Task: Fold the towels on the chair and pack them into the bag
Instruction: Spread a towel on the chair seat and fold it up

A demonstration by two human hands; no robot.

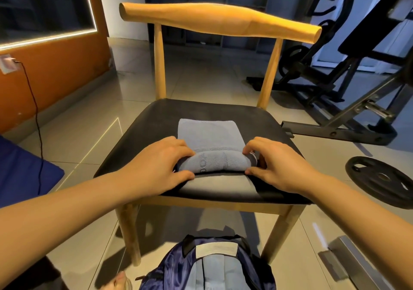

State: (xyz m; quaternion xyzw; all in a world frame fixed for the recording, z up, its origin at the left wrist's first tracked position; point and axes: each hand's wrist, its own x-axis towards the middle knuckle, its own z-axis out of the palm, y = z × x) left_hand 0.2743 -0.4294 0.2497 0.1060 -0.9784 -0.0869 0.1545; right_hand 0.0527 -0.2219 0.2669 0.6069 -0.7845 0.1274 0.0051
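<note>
Grey-blue terry cloth, soft and limp, makes up the towel (pixel 206 143) that lies in the middle of the chair's black padded seat (pixel 156 120), its far part spread flat and its near edge turned up into a loose roll. The left hand (pixel 156 161) pinches the roll's left end, fingers curled over the top and thumb tucked under the near side; the right hand (pixel 276 164) does the same at the right end, fingertips pressing down on the cloth and thumb along the seat. Both grips are closed on the towel.

Such a cloth looks light and will not hold a shape by itself: let go of one end and the roll would likely sag or spring open. It should not slip much, since the looped weave catches on skin and on the seat covering. The sound place to hold it seems to be where the hands already are, at the two ends of the fold, keeping the edge level while it goes over.

The bag (pixel 210 267), a dark blue backpack, stands on the floor just near of the chair, between its front legs. Whether its mouth is open I cannot tell.
</note>
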